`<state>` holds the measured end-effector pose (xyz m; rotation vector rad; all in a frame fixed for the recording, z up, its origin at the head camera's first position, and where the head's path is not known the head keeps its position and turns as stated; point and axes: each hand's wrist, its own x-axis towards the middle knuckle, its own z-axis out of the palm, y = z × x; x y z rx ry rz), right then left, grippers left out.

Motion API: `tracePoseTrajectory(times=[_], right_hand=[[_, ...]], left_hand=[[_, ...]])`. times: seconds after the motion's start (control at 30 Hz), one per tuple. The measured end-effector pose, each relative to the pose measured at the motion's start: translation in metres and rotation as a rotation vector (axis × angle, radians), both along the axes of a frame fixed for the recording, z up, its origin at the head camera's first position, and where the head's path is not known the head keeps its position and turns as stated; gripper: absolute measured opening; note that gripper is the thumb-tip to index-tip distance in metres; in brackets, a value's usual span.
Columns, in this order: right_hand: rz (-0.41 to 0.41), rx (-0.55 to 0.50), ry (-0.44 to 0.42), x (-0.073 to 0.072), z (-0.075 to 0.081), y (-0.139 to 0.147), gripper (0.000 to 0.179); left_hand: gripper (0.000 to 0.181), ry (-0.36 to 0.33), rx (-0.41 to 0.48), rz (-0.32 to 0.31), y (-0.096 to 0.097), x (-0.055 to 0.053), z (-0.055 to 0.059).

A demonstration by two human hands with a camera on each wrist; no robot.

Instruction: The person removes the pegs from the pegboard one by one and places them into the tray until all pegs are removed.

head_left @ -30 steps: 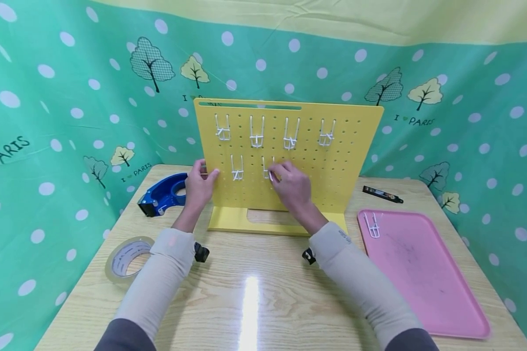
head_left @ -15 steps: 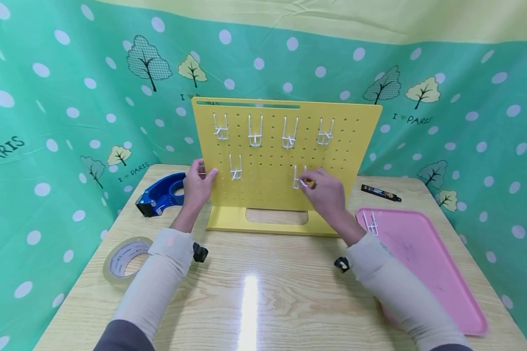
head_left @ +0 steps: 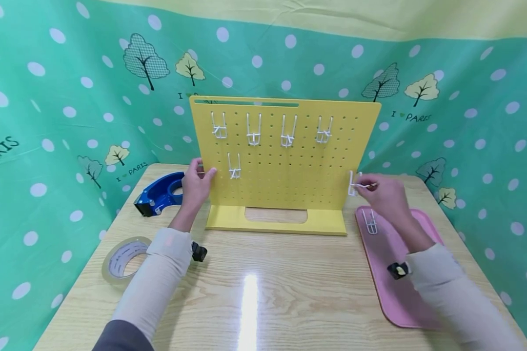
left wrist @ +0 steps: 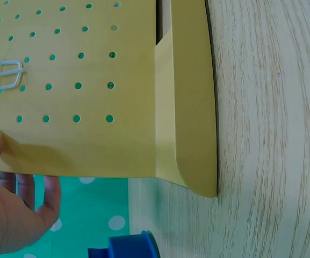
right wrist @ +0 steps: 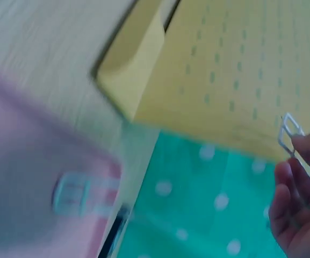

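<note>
A yellow pegboard [head_left: 285, 185] stands upright on the table. My left hand [head_left: 196, 187] grips its left edge, thumb on the front face and fingers behind, as the left wrist view also shows. Off the board's right edge, my right hand [head_left: 384, 195] pinches a white wire pegboard hook [head_left: 352, 184] between thumb and fingers. Several similar white hooks hang on the board: a row along the top, and one hook [head_left: 234, 166] lower at the left. Another white hook [head_left: 370, 222] lies on the pink tray [head_left: 393, 312], below my right hand.
At the left are a blue tape dispenser [head_left: 160, 194] and a roll of clear tape [head_left: 125, 263]. The pink tray fills the table's right side. A green patterned curtain [head_left: 263, 63] hangs behind and at both sides.
My right hand has taken the lower middle hook off the board and carried it right, past the board's edge and over the tray's far end. The left hand keeps its grip.
</note>
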<state>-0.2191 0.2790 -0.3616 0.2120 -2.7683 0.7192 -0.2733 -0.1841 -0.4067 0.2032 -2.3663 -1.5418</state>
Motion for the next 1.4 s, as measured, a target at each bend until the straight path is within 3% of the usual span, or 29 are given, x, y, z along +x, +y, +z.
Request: tracePoseTrajectory(times=[0.3,0.53,0.7,0.9,1.13,1.4], right_hand=[[0.022,0.091,-0.094,-0.002,-0.005,0.073,0.02],[0.054,0.167,-0.298,-0.005,-0.036,0.105,0.019],[0.059,0.212,-0.352,-0.008,-0.063,0.116,0.016],[0.045,0.221,-0.367,-0.01,-0.076,0.12,0.016],[-0.02,0.19,-0.468,-0.012,-0.081,0.122,0.024],[0.016,0.201,-0.458,-0.009,-0.075,0.128,0.026]], left_hand=[[0.036,0.007,-0.004,-0.001,0.001,0.0,0.0],[0.036,0.007,-0.026,0.007,0.0,0.0,-0.001],[0.036,0.002,-0.027,0.002,-0.001,0.001,-0.002],[0.035,0.006,-0.023,-0.001,-0.001,0.0,-0.002],[0.035,0.03,-0.015,-0.006,-0.001,-0.002,0.0],[0.034,0.025,-0.019,-0.002,-0.001,-0.001,-0.002]])
